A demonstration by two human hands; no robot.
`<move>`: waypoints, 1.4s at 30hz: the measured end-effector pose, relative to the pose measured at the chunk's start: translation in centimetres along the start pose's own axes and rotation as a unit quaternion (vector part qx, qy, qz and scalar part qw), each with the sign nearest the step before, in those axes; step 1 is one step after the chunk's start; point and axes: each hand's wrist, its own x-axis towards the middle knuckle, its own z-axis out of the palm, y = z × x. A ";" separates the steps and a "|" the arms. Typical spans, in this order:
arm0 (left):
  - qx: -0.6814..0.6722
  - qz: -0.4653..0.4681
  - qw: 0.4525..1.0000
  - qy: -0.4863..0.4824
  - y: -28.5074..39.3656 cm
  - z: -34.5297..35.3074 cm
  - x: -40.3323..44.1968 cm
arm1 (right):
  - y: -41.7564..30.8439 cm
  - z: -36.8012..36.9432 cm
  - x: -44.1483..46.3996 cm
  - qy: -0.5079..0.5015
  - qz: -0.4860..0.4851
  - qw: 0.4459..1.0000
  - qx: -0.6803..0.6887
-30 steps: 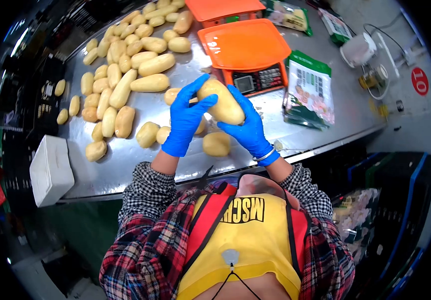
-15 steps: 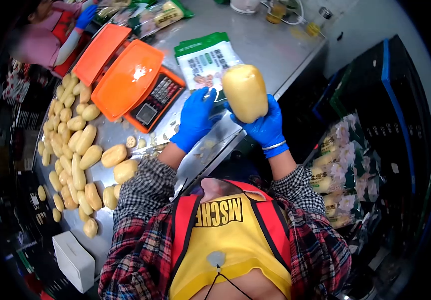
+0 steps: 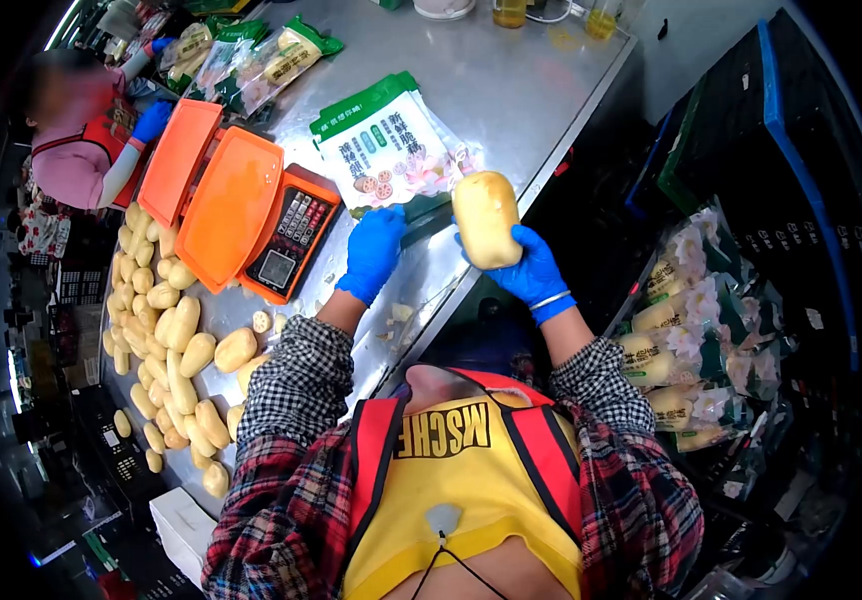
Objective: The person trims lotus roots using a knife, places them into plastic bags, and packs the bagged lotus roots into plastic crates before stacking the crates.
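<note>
My right hand (image 3: 527, 272) grips one peeled root section (image 3: 486, 215) by its lower end, held up bare and unbagged over the near edge of the metal counter (image 3: 491, 85). My left hand (image 3: 371, 255), fingers curled, is at the lower edge of the flat printed bags (image 3: 376, 140) — whether it pinches one, I cannot tell. Between them and the loose roots (image 3: 183, 320) heaped toward the counter's left end, unpacked, sits an orange scale (image 3: 233, 205), its pan bare. Filled packs (image 3: 666, 315) are stacked below the near edge, and more bagged roots (image 3: 291, 58) lie toward the far edge.
</note>
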 end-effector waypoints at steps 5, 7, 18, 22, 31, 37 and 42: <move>0.005 -0.048 0.998 -0.048 0.9 -1.4 0.7 | 0.9 1.8 1.6 -0.033 0.010 0.992 -0.124; 0.057 -0.013 0.997 -0.054 -0.5 -0.1 0.5 | 1.2 2.0 2.4 -0.052 -0.009 0.981 -0.189; -0.029 0.054 0.998 0.018 -0.4 -0.7 0.2 | 0.9 0.5 1.4 -0.050 0.004 0.999 -0.011; -0.088 -0.070 0.993 0.022 0.0 -1.1 1.0 | 1.8 -0.8 1.3 -0.049 0.072 0.995 0.053; -0.594 -0.326 0.728 -0.105 -2.9 -2.2 4.3 | 3.5 2.1 6.5 -0.036 0.015 0.998 -0.051; -0.539 -0.264 0.796 0.079 -0.5 -2.5 5.9 | 2.8 3.1 3.9 -0.032 -0.061 0.952 -0.297; -0.132 0.046 0.982 0.126 5.2 -5.7 4.9 | 2.6 3.6 4.7 0.092 -0.115 0.851 -0.505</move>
